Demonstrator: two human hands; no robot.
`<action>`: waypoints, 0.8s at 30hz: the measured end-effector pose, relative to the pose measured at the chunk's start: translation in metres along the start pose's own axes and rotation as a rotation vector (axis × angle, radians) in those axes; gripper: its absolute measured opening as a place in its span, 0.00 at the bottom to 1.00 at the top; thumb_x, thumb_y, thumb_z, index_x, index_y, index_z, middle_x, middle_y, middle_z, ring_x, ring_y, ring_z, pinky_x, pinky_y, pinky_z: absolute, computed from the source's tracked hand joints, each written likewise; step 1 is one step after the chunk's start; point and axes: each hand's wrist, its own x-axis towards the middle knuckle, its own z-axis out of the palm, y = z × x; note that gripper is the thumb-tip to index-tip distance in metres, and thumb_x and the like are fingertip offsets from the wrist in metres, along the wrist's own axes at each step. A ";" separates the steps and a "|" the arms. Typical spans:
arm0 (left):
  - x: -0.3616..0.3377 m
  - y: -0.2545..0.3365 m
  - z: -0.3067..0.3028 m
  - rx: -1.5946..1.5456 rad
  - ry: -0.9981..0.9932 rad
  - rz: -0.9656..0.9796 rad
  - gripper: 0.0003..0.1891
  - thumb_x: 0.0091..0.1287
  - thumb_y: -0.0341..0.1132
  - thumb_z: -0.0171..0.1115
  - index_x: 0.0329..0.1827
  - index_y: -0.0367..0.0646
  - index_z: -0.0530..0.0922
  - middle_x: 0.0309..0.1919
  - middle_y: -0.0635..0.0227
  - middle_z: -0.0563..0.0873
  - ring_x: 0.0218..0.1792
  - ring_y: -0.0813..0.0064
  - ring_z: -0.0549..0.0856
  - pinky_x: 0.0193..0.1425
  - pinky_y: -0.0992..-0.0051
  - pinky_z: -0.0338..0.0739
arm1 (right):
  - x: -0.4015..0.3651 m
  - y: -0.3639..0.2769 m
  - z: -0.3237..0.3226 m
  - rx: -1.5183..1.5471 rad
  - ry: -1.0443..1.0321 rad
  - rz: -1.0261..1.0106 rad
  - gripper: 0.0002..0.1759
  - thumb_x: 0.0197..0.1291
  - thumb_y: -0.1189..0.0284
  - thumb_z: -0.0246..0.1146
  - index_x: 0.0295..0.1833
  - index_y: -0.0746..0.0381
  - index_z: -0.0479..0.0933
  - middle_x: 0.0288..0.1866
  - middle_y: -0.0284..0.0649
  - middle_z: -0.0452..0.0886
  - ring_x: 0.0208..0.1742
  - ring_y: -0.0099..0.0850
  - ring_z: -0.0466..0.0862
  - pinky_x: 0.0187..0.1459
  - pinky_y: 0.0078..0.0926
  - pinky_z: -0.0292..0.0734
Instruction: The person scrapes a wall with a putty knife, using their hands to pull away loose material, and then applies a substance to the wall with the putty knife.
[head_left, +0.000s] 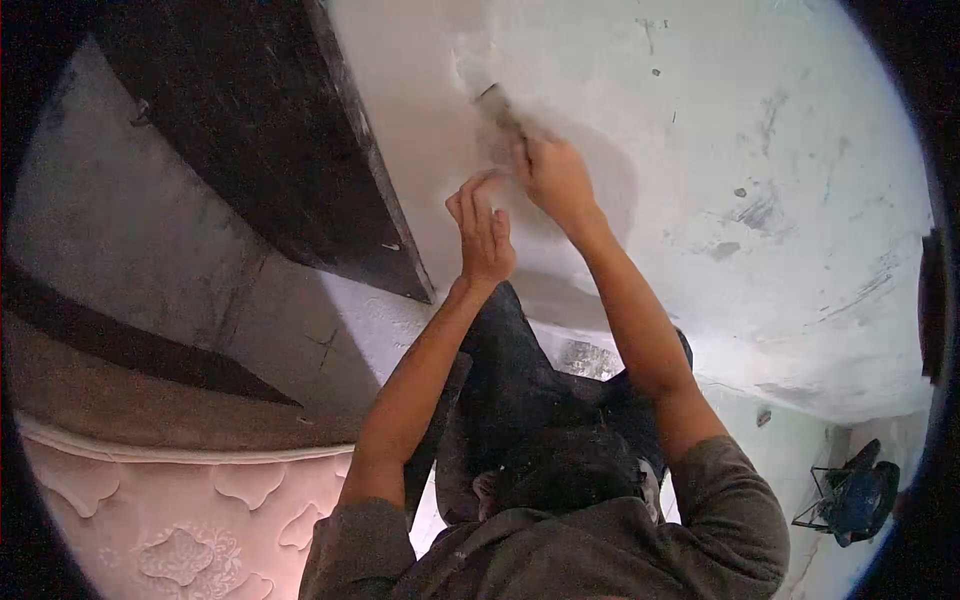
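Scraping step, seemingly | right hand [556, 180] clenched round scraper [496, 104], blade against white wall [720, 130] | left hand [482, 235] half-curled, empty (just beside) | next likely needs even pressure.

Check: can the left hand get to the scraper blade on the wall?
Probably yes. The left hand is raised close beside the right hand, which grips the scraper against the white wall. Nothing lies between them; only the right hand's fingers cover the handle.
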 end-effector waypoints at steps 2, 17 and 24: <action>0.002 0.001 0.000 -0.004 -0.001 0.011 0.24 0.73 0.42 0.33 0.61 0.35 0.70 0.60 0.52 0.73 0.63 0.57 0.67 0.67 0.58 0.52 | -0.004 -0.003 0.002 0.033 -0.006 0.026 0.15 0.66 0.63 0.56 0.41 0.65 0.77 0.27 0.57 0.80 0.27 0.57 0.80 0.32 0.52 0.77; -0.002 0.000 0.002 0.003 0.016 -0.008 0.23 0.75 0.46 0.37 0.59 0.35 0.70 0.57 0.51 0.72 0.56 0.52 0.68 0.65 0.55 0.55 | -0.010 0.001 0.003 0.051 0.053 0.091 0.14 0.68 0.63 0.55 0.37 0.63 0.75 0.22 0.52 0.79 0.26 0.56 0.80 0.28 0.52 0.74; -0.023 -0.029 0.008 -0.112 -0.064 -0.224 0.21 0.75 0.43 0.39 0.56 0.34 0.71 0.50 0.56 0.77 0.48 0.58 0.74 0.54 0.63 0.65 | -0.041 -0.002 -0.008 0.330 -0.116 0.159 0.21 0.69 0.62 0.57 0.28 0.68 0.75 0.13 0.48 0.71 0.11 0.35 0.73 0.17 0.34 0.66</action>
